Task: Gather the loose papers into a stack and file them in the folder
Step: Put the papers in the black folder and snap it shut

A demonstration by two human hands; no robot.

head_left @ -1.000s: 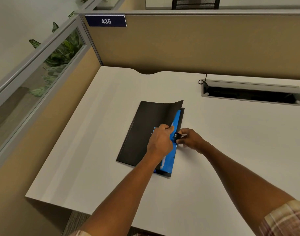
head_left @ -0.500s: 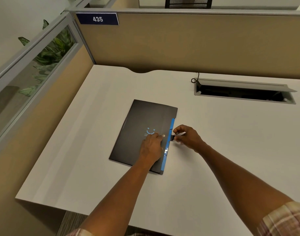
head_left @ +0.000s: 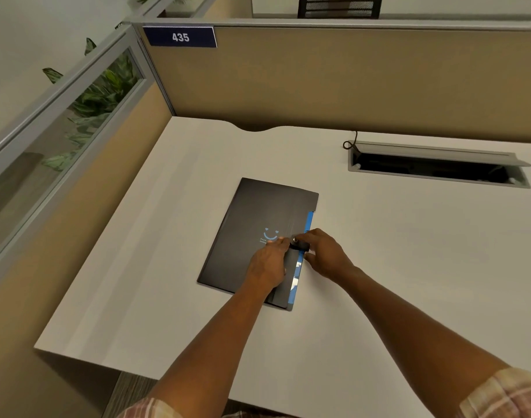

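Folder (head_left: 252, 233) lies closed on surface (head_left: 379, 267); left hand (head_left: 268, 263) presses the cover flat. Right hand (head_left: 324, 254) pinches the black clasp (head_left: 297, 245). Risk: the clasp slips and the cover springs open.

A white desk (head_left: 167, 236) carries an open cable tray (head_left: 433, 168); a "435" sign (head_left: 180, 37) tops the partition (head_left: 348, 79); plants (head_left: 92, 98) show behind glass.

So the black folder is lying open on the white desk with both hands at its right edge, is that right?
Not quite. In the head view the black folder lies closed, cover down, on the white desk. The rest holds: the left hand rests on the cover by the right edge, and the right hand pinches a small black clasp there.
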